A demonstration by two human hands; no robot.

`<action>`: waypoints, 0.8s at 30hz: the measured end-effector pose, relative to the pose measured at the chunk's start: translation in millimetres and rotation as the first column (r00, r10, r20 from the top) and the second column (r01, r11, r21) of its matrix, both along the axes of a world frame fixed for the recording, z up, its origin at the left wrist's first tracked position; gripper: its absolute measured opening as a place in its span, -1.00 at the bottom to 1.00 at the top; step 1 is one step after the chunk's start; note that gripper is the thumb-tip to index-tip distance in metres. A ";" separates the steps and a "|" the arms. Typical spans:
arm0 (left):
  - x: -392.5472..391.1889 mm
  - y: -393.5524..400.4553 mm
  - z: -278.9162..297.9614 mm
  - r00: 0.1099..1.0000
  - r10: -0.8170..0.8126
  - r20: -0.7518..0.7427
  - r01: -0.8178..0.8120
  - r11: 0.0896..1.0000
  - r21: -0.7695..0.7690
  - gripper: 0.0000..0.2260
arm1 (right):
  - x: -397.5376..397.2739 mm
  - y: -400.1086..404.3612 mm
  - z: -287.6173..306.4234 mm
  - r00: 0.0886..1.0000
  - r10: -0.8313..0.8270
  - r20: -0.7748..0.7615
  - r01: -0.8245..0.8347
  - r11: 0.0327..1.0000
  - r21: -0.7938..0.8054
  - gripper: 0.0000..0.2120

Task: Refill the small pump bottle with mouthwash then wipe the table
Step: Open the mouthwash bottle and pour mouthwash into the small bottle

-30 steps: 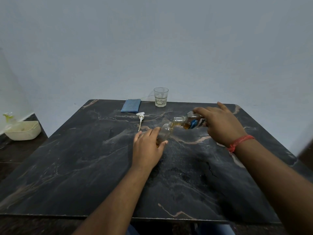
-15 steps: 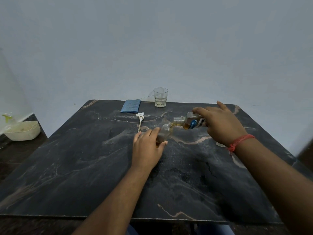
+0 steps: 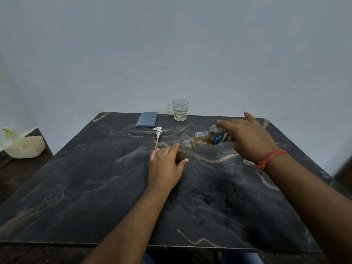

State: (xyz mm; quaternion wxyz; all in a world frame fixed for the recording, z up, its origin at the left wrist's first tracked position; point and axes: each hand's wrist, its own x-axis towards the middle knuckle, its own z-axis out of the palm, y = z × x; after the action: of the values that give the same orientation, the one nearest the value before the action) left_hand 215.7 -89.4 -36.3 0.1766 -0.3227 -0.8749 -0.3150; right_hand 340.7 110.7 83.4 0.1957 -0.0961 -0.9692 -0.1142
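Near the far edge of the table (image 3: 95,187) I see the blue cloth (image 3: 147,119) lying unused, with the removed pump head (image 3: 158,134) just in front of it, so I judge the refill is in hand and the wipe not yet begun. At mid-table my left hand (image 3: 165,166) wraps the small pump bottle (image 3: 185,149), tilted toward the right. My right hand (image 3: 247,137) grips the mouthwash bottle (image 3: 214,137) tipped almost level, its mouth just beside the small bottle's neck, amber liquid crossing. Next, I judge, comes righting the big bottle before overflow. My left hand hides the fill level, and the small pale thing (image 3: 248,162) by my right wrist is partly hidden; it may be a cap.
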 end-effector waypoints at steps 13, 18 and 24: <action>0.2 -0.4 0.9 1.000 -0.005 -0.004 0.005 1.000 0.007 -0.50 | 3.1 -5.4 -7.9 1.000 -0.019 -0.005 0.019 0.990 -0.143 -0.40; 1.1 -0.9 2.6 1.000 -0.024 0.020 0.023 0.999 0.022 -0.51 | 2.2 -3.8 -19.8 0.999 -0.012 -0.042 0.003 0.978 -0.207 -0.41; 3.2 -0.9 5.7 0.996 -0.047 0.079 0.043 0.998 0.053 -0.52 | -0.5 -7.8 -44.7 0.994 -0.035 -0.100 -0.027 0.831 -0.555 -0.48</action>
State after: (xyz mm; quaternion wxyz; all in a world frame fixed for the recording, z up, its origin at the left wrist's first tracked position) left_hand 218.8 -90.4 -30.6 0.1426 -0.3250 -0.8653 -0.3541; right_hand 340.2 102.9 38.8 0.2100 -0.1566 -0.9487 0.1771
